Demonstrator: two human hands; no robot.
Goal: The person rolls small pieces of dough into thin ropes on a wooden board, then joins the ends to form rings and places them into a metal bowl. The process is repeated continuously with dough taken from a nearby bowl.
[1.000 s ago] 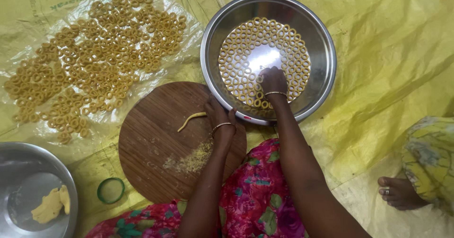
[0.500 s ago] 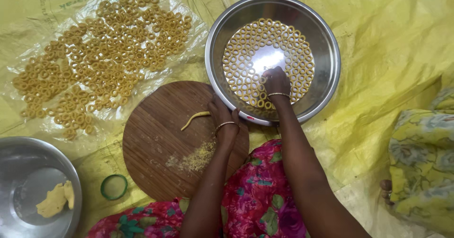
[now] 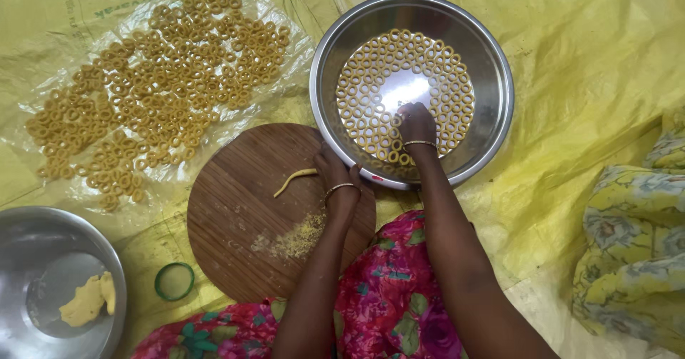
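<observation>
We see the right hand reaching into the steel bowl, fingers curled down onto the dough rings that line the bowl's bottom; its fingertips are hidden from us, so we cannot tell whether it pinches a ring or only presses on one. A thin bangle sits on its wrist. The rings lie in tidy curved rows around a bare shiny patch in the middle of the bowl.

The left hand rests at the near rim of the bowl, where the bowl meets the round wooden board. Its fingers are bent and we cannot tell if they hold anything. It wears a bangle too. Just beside it on the board lies a short dough strip, slightly curved, and nearer to us a scatter of yellow crumbs.

Left of the board and bowl, a clear plastic sheet carries a wide spread of more rings, loosely packed. Everything sits on a yellow tarp on the floor; at its top left corner we see a patch of printed lettering, upside down from our side.

At the bottom left, a second steel bowl holds a lump of yellow dough. A green ring lies between it and the board. A floral pink dress covers the lap, and yellow patterned cloth lies at the right edge.
</observation>
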